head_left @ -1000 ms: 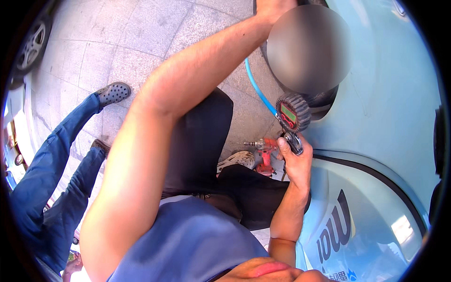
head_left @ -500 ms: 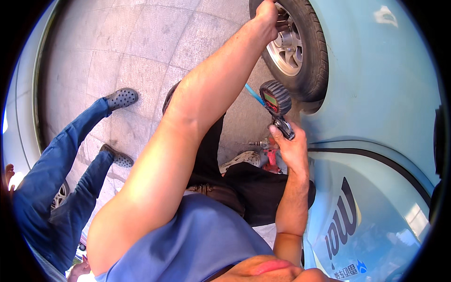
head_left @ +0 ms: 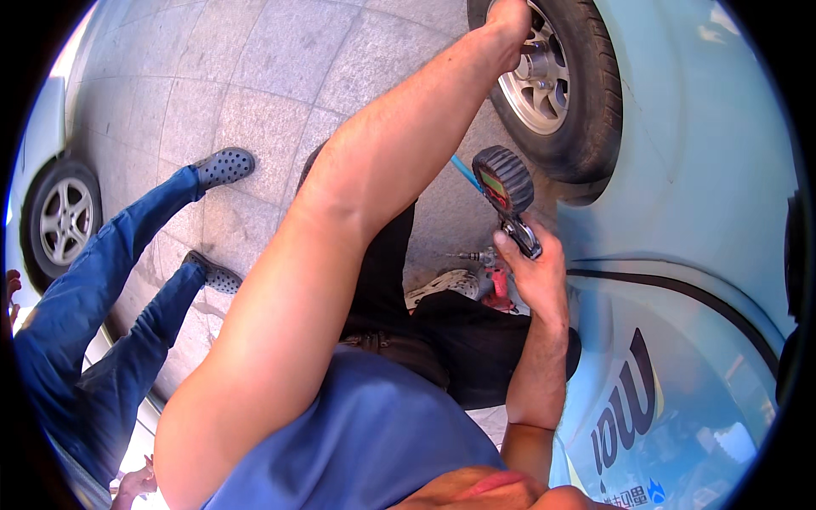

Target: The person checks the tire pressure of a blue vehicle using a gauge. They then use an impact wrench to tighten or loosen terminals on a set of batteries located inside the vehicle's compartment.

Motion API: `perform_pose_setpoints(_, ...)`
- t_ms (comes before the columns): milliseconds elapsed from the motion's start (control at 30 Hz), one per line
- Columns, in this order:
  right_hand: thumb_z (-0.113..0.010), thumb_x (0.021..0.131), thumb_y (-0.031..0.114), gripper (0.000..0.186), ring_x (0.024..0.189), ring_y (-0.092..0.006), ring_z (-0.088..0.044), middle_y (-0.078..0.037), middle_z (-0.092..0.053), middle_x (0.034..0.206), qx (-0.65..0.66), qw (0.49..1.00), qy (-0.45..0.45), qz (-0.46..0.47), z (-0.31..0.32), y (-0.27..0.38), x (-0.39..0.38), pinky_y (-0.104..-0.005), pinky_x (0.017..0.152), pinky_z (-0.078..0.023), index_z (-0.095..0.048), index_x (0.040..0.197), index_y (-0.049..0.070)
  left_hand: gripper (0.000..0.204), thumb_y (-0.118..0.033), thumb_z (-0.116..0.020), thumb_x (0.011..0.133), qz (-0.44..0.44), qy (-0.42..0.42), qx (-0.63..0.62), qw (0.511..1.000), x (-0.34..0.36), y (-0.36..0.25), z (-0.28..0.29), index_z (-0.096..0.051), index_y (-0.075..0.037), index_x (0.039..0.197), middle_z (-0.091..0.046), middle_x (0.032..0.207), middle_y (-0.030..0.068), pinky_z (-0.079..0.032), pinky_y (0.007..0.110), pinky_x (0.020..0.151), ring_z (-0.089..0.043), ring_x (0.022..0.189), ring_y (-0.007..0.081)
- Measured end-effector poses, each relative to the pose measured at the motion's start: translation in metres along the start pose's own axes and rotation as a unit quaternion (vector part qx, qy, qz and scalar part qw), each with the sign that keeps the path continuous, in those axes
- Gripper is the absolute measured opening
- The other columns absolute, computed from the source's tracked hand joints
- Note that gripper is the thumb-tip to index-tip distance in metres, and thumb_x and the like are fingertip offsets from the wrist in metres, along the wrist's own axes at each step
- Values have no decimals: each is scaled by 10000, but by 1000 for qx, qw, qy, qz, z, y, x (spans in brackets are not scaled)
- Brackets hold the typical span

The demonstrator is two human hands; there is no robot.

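Note:
My right hand (head_left: 540,276) is closed around the lever handle of a digital tire inflator gauge (head_left: 501,180), held upright with its round, ribbed black guard and small screen on top. A blue hose (head_left: 467,172) runs from it and passes behind my outstretched left arm. At the upper edge, my left hand (head_left: 511,30) reaches to the alloy rim (head_left: 544,119) of the car wheel, fingers curled in near the spokes. Whatever those fingers grip is hidden. The black tire (head_left: 599,102) surrounds the rim.
A light blue car body (head_left: 705,153) fills the right side. On the paving by my knee lies a red power tool (head_left: 499,291), beside a light patterned shoe (head_left: 446,287). Leftward stands a person in blue trousers (head_left: 93,272) and grey clogs, near another car's wheel (head_left: 66,219).
The view has swung left, so the near wheel and gauge sit farther right and another car's wheel shows at left. Both hands keep their places and grips.

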State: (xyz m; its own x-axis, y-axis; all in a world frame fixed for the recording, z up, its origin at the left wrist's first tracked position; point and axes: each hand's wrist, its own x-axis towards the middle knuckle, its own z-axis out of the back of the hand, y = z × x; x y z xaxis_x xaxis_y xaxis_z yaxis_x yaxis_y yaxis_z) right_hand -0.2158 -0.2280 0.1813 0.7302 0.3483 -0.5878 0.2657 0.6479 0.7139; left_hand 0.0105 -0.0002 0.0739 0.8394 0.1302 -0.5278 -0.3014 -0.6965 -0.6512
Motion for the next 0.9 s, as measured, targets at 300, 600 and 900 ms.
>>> perform_pose_setpoints(300,-781,903,250,486,681,-70,-527,0,-619,812,24,999,-17,-16,-2,1,3,-257,612,-462,-633,1256,-49,801,-662,-354,1012,11,43,-60,997,-1,3,-4,-487,14,1422,-538,1409,196,-479,468,968,-531,1226,311)
perform_pose_setpoints(600,-796,893,297,472,639,-67,-538,0,-625,766,70,996,-51,-22,14,-5,7,-242,582,-449,-656,1195,-38,811,-688,-408,980,-12,66,-64,996,1,4,6,-502,-6,1409,-560,1340,172,-526,455,904,-565,1164,294)
perform_pose_setpoints(900,-790,895,324,458,592,-69,-523,4,-605,709,76,995,-62,-35,16,-8,7,-254,545,-435,-670,1165,-25,816,-676,-446,969,26,61,-74,995,-5,-2,3,-478,1,1424,-559,1329,181,-550,462,882,-586,1130,299)
